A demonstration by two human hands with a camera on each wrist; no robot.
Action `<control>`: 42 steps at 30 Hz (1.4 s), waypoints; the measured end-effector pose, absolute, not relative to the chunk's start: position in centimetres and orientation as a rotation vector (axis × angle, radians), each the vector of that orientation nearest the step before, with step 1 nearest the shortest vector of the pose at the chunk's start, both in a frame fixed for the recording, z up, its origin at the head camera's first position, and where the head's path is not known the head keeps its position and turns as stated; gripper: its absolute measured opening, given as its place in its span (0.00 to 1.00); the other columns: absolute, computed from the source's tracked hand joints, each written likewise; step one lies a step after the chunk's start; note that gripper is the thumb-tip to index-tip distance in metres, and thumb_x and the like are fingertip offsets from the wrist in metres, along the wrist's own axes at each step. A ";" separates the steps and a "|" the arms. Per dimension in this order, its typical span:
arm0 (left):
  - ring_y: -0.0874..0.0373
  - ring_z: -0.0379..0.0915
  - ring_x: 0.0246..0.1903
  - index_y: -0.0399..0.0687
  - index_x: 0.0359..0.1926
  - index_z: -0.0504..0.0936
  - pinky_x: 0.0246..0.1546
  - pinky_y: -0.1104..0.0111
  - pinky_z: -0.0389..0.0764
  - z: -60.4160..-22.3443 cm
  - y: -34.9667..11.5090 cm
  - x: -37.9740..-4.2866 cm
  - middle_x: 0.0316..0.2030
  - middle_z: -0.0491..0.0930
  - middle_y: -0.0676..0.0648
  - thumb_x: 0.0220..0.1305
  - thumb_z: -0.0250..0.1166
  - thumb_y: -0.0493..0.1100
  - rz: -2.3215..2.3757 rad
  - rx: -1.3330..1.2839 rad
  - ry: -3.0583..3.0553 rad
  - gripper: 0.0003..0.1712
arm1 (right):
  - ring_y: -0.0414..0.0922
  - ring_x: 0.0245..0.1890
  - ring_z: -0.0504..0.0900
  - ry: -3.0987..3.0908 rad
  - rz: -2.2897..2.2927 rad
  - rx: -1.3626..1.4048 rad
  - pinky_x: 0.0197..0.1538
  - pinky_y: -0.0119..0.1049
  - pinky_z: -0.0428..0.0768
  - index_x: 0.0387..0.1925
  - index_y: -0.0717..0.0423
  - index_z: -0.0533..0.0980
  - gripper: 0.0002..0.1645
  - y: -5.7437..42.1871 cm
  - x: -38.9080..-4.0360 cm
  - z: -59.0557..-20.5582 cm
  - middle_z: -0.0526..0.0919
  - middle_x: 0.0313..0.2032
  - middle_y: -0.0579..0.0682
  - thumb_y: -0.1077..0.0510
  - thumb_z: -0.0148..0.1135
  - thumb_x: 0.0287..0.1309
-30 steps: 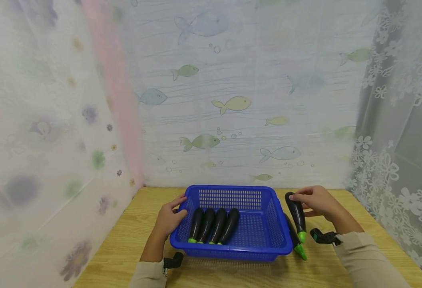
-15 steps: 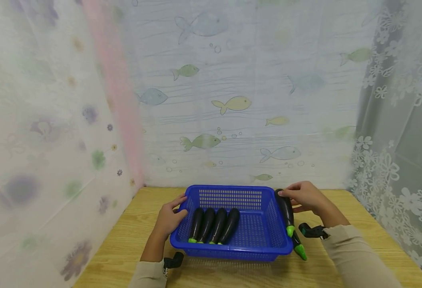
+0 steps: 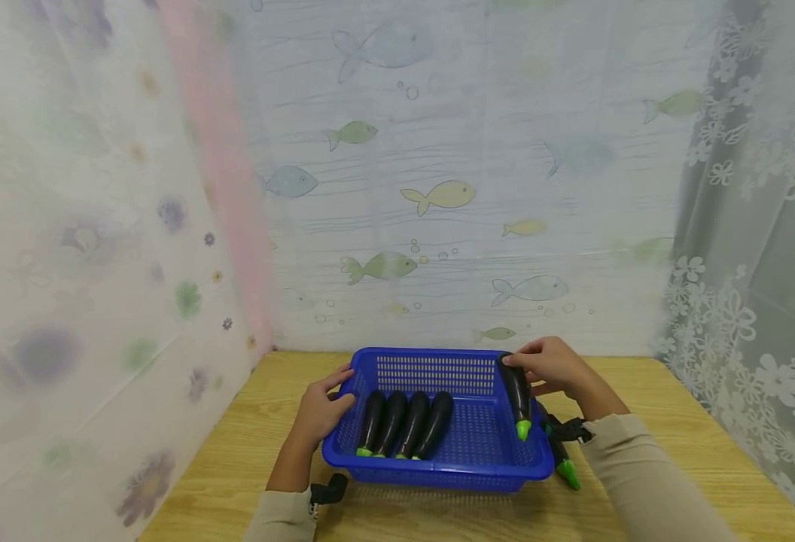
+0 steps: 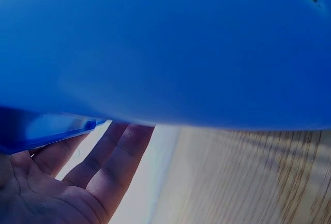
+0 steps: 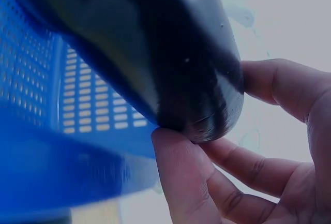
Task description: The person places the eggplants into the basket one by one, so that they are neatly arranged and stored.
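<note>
In the head view, my right hand (image 3: pixel 555 366) pinches the rounded end of a dark, glossy eggplant (image 3: pixel 517 395), its green stem end hanging down. This eggplant overlaps the right wall of the blue plastic basket (image 3: pixel 431 468). The right wrist view shows thumb and fingers around the tip of the eggplant (image 5: pixel 181 63), with the basket's perforated wall behind. My left hand (image 3: pixel 323 406) holds the basket's left rim, thumb over the edge. Several eggplants (image 3: pixel 414 421) lie side by side in the basket's left half, stems toward me.
Another eggplant (image 3: pixel 563 459) lies on the wooden table (image 3: pixel 248 421), just outside the basket's right side and partly hidden by the rim and right wrist strap. A fish-print curtain (image 3: pixel 431 263) hangs behind the table, with flowered sheets on both sides.
My right hand has carried the eggplant leftward from beside the basket to over its right wall, uncovering part of the eggplant on the table. The left hand stays on the rim.
</note>
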State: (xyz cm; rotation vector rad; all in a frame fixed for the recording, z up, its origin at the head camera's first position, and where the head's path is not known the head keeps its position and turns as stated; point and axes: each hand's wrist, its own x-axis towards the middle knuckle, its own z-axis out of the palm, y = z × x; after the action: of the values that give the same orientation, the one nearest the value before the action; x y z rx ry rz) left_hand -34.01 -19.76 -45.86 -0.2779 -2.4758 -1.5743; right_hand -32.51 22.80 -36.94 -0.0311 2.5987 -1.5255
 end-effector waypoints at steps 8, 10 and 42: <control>0.31 0.74 0.65 0.45 0.70 0.77 0.53 0.43 0.84 -45.9 -19.8 -33.9 0.74 0.71 0.48 0.60 0.63 0.38 -1.593 -0.277 -2.477 0.34 | 0.54 0.46 0.88 2.549 -1.572 -0.012 0.43 0.50 0.90 0.59 0.67 0.77 0.34 21.0 -33.3 -37.1 0.84 0.51 0.62 0.47 0.71 0.62; 0.31 0.74 0.65 0.45 0.70 0.77 0.53 0.43 0.84 -45.8 -19.8 -33.9 0.74 0.71 0.48 0.60 0.63 0.38 -1.590 -0.271 -2.482 0.34 | 0.54 0.46 0.88 2.541 -1.583 -0.019 0.44 0.51 0.90 0.59 0.68 0.77 0.34 20.5 -33.4 -37.3 0.84 0.52 0.63 0.47 0.71 0.63; 0.32 0.75 0.64 0.48 0.69 0.78 0.54 0.44 0.84 -46.0 -19.8 -34.1 0.73 0.72 0.52 0.61 0.64 0.39 -1.582 -0.247 -2.485 0.33 | 0.54 0.38 0.88 2.488 -1.582 0.092 0.43 0.55 0.89 0.42 0.65 0.78 0.20 15.5 -35.3 -40.5 0.82 0.37 0.56 0.53 0.73 0.57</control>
State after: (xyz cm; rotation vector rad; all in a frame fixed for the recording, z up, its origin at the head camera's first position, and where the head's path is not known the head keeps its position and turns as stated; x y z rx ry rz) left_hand -34.07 -19.84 -45.97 -0.2466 -2.4852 -1.5823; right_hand -35.35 15.50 -40.47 0.0916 2.4883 -1.5824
